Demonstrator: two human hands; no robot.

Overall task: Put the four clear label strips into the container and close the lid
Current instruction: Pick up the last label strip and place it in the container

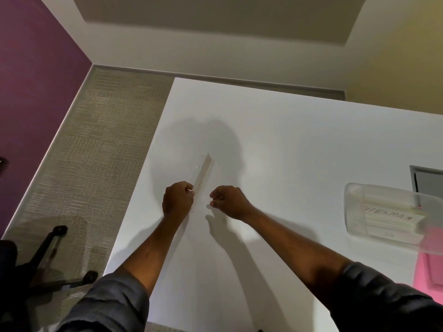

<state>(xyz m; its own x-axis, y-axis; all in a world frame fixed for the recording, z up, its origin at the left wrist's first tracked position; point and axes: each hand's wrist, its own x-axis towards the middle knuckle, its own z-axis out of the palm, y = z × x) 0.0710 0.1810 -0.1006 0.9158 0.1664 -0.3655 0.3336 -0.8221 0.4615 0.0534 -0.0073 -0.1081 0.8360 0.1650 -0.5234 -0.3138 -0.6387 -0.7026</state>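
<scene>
A clear label strip (202, 172) stands tilted above the white table (287, 140), its lower end pinched in my left hand (177, 200). My right hand (227, 201) hovers just to the right of the strip's lower end, fingers curled, and holds nothing that I can make out. At the right edge lies the clear plastic container (374, 212); inside it I see white-backed strips, one with handwritten letters. Whether it has a lid on I cannot tell.
A pink sheet or lid (429, 271) lies under the container at the right edge. A grey panel (426, 180) sits behind it. An office chair base (48, 259) stands on the carpet to the left of the table.
</scene>
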